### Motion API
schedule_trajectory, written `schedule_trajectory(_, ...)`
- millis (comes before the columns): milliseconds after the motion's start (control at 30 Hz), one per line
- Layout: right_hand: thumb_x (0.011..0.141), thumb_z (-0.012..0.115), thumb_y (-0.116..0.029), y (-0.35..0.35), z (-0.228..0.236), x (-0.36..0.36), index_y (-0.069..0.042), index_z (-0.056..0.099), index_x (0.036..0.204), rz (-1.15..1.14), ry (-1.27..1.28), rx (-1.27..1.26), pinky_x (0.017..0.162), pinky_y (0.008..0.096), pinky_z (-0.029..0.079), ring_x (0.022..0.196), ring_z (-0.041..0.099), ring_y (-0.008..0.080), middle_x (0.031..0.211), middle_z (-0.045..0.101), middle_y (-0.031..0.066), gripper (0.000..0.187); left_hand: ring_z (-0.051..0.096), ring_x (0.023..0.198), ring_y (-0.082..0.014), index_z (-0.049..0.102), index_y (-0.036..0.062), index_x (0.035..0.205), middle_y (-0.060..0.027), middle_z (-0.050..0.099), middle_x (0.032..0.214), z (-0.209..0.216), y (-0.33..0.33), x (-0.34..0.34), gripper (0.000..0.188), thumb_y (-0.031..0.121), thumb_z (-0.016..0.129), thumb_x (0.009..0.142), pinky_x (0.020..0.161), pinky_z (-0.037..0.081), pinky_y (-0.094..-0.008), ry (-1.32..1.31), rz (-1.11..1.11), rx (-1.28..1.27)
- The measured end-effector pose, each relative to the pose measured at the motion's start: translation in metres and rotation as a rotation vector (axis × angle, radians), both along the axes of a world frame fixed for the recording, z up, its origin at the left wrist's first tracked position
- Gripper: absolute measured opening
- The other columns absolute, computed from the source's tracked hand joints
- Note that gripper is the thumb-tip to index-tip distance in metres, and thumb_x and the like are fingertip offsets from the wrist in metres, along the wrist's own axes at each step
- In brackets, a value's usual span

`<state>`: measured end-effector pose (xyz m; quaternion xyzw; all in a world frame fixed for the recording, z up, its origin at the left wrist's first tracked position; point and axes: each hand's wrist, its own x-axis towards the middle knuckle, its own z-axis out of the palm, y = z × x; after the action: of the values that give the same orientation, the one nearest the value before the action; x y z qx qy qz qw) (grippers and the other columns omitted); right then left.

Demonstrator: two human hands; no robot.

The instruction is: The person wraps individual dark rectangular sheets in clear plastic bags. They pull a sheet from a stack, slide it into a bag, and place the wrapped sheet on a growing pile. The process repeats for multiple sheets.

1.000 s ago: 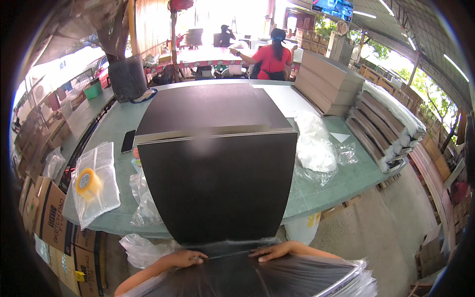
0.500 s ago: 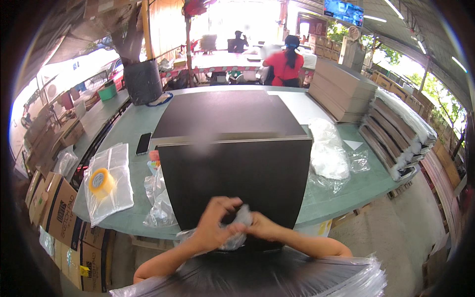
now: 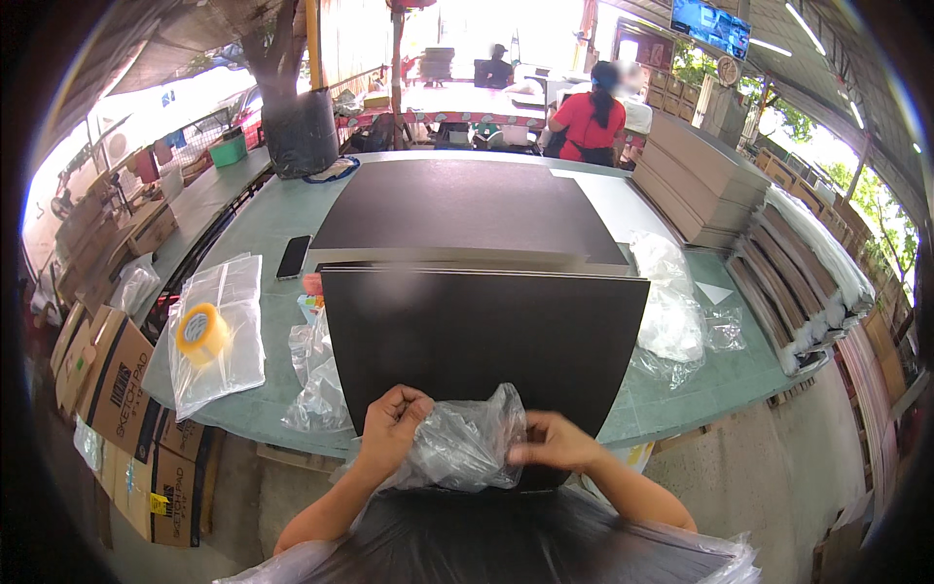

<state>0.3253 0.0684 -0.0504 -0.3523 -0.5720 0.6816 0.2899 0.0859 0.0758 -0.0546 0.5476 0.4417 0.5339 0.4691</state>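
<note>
A crumpled clear plastic bag (image 3: 467, 450) is spread between my two hands, low in front of an upright black board (image 3: 486, 341). My left hand (image 3: 392, 428) pinches the bag's left edge between thumb and fingers. At the opposite edge, my right hand (image 3: 556, 443) has its fingers closed on the plastic, some of them hidden behind it. The black board leans against a stack of black boards (image 3: 467, 209) lying on the green table (image 3: 229, 409). Nearest me, below the hands, is a dark plastic-wrapped surface (image 3: 486, 535).
On the left lie a yellow tape roll (image 3: 202, 333) on flat clear bags (image 3: 219, 384) and a phone (image 3: 293, 257). Bunched white plastic (image 3: 669, 311), grey board stacks (image 3: 696, 185) and wrapped stacks (image 3: 798, 273) stand right. Cartons (image 3: 117, 389) sit lower left; a person in red (image 3: 589, 122) works beyond.
My hands have moved apart, and the plastic bunched between them is now spread wide. The view has shifted slightly.
</note>
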Motion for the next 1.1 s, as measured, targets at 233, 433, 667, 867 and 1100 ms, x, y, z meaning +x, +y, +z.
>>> schedule_trajectory(233,0.075,0.064,-0.013,0.01,0.014,0.012,-0.001,0.058,0.075,-0.236,-0.005,0.089,0.057,0.0214,0.042,0.059,0.052,0.0086,0.067,0.057,0.0032,0.013,0.046,0.066,-0.0064,0.054,0.0008,0.083,0.0007,0.052,0.073,0.005,-0.004,-0.009,0.016,0.015,0.058,0.079,0.062,0.038,-0.0212,0.122,0.069,0.029)
schedule_trajectory(433,0.077,0.063,-0.018,0.003,0.015,0.002,-0.004,0.056,0.07,-0.136,0.193,-0.107,0.052,0.0191,0.038,0.056,0.047,0.0052,0.061,0.053,-0.0009,0.018,0.051,0.061,-0.0139,0.055,0.0037,0.079,-0.0031,0.054,0.067,0.062,-0.049,-0.02,0.012,0.012,0.063,0.073,0.057,0.041,-0.0246,0.088,-0.261,0.271)
schedule_trajectory(667,0.076,0.064,-0.023,-0.017,0.035,-0.041,-0.007,0.052,0.069,-0.116,0.269,-0.146,0.049,0.018,0.037,0.055,0.045,0.0042,0.064,0.051,-0.0026,0.021,0.055,0.059,-0.0138,0.058,0.0022,0.076,-0.0066,0.056,0.061,0.066,-0.02,0.009,0.04,0.041,0.064,0.072,0.054,0.043,-0.0278,0.644,-0.573,0.038)
schedule_trajectory(867,0.079,0.061,-0.025,-0.014,0.018,-0.019,-0.004,0.054,0.077,-0.221,0.443,-0.258,0.052,0.0227,0.043,0.061,0.051,0.0076,0.07,0.055,0.0016,0.022,0.054,0.063,-0.0092,0.059,0.0009,0.072,-0.0037,0.058,0.065,0.034,-0.015,-0.032,0.013,0.013,0.063,0.07,0.059,0.044,-0.0249,0.373,-0.449,-0.037)
schedule_trajectory(1100,0.078,0.062,-0.021,-0.015,0.019,-0.002,-0.003,0.054,0.078,-0.127,0.283,-0.066,0.056,0.0222,0.041,0.061,0.05,0.0083,0.069,0.055,0.0029,0.02,0.037,0.046,-0.0013,0.052,0.0114,0.069,0.0049,0.044,0.059,0.088,0.015,-0.122,0.02,0.023,0.049,0.085,0.042,0.03,-0.0193,0.019,0.396,0.146)
